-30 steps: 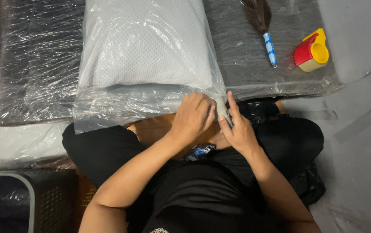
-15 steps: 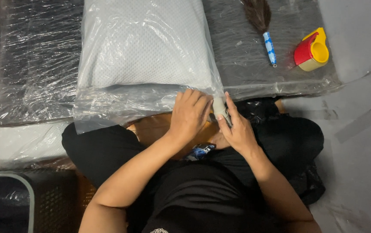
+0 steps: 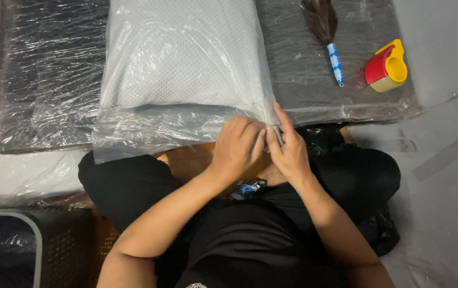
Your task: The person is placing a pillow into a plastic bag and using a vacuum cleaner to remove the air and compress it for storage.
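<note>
the pillow (image 3: 178, 58) in its clear bag (image 3: 149, 128) lies just beyond the knees, likely light, soft and slippery, best held at the bag's loose near corner, where left hand (image 3: 238, 146) and right hand (image 3: 289, 152) fingers pinch the film together.

A clear plastic bag (image 3: 149, 133) holds a pale grey mesh pillow (image 3: 181, 53) — its open end nearest the person (both hands at one corner), lying over dark film-wrapped slabs (image 3: 47, 80).
</note>
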